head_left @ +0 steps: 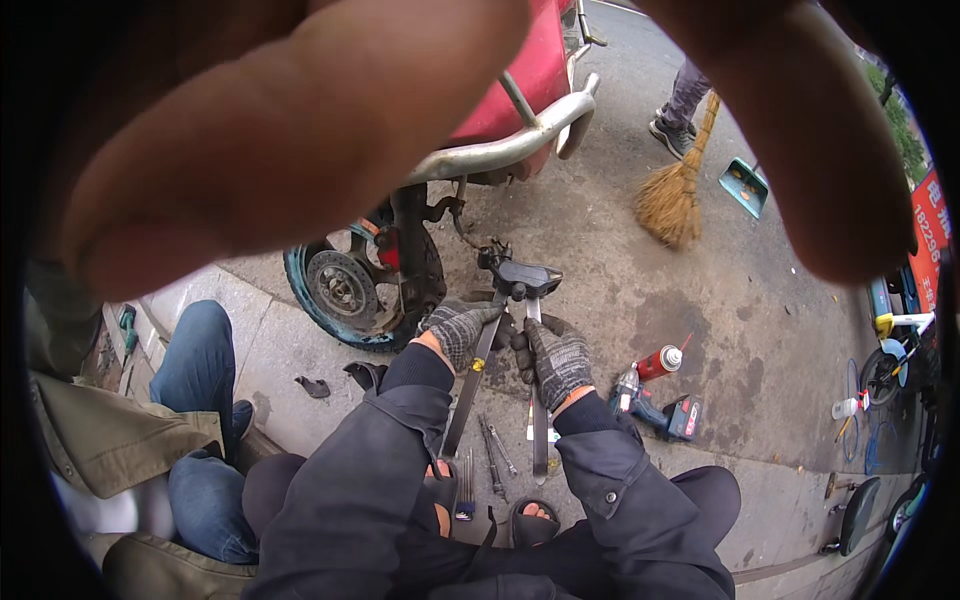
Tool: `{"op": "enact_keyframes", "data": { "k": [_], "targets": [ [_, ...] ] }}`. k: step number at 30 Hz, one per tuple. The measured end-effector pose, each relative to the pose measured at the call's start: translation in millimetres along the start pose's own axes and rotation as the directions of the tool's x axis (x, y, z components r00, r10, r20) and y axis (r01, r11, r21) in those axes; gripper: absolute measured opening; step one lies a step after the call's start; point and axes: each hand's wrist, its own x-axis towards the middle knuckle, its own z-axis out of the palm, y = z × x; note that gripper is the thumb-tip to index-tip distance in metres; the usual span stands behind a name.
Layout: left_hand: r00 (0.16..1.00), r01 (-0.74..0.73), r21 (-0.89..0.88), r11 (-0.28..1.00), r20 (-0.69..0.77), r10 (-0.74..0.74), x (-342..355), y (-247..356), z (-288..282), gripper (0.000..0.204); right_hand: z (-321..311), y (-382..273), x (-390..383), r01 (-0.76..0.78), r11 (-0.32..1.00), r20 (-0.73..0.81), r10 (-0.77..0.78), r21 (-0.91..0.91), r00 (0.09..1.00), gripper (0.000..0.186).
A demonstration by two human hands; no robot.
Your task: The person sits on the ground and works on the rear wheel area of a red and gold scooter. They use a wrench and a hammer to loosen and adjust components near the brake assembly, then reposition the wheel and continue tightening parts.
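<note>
My left hand, in a grey knit glove, is closed on the left long metal bar, which has a yellow piece on it. My right hand, gloved alike, grips the right metal bar. The bars run up to a black metal fitting beside the scooter's hanging cable and front wheel, which has a brake disc. Below my hands lie slim rod tools on the pavement. A cordless driver and a red spray can stand right of my right hand.
A red vehicle body with a tube bumper is ahead. Blurred bare fingers, not my gloved hands, cover the upper corners. A person's legs, straw broom and dustpan are behind. Another seated person is left; bikes stand right.
</note>
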Motion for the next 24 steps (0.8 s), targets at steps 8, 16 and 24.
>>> {"op": "enact_keyframes", "data": {
  "k": [8,16,24],
  "targets": [
    [0.992,-0.008,0.159,0.987,-0.123,0.028,-9,6,15,0.021,1,3,4,-0.017,0.999,-0.002,0.017,0.043,1.0,0.029],
    [0.996,0.039,0.141,0.989,-0.086,-0.027,-20,11,10,0.017,4,1,2,-0.036,0.998,0.005,0.036,0.048,0.999,0.028],
    [0.999,0.0,0.127,0.992,0.034,-0.004,-27,8,7,0.023,4,0,-1,-0.026,0.999,-0.009,0.027,0.039,1.0,0.026]
  ]
}}
